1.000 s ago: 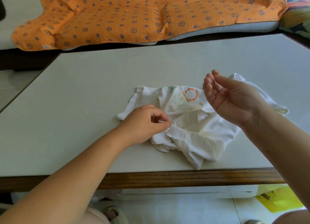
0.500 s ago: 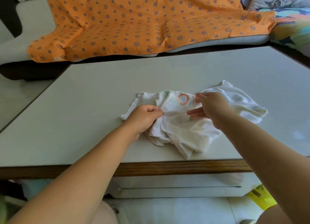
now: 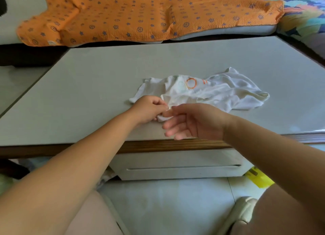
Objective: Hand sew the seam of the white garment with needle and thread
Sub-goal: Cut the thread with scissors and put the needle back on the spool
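The white garment (image 3: 219,94), with an orange ring printed on it, lies crumpled on the grey table (image 3: 88,103). My left hand (image 3: 149,108) pinches a folded edge of the garment at its near left end. My right hand (image 3: 195,122) is close beside it, thumb and forefinger pinched together at that same fold and the other fingers spread loosely below. The needle between them shows only as a faint pale glint. I cannot make out the thread.
An orange blanket (image 3: 140,15) with blue stars covers the sofa behind the table. A patterned cushion (image 3: 302,18) sits at the far right. The table's wooden front edge (image 3: 167,145) has a drawer (image 3: 181,168) under it. A yellow item (image 3: 258,178) lies on the floor.
My right hand came down from a raised position above the garment to the fold held by my left hand. The garment's right part has spread out. The camera view has shifted.
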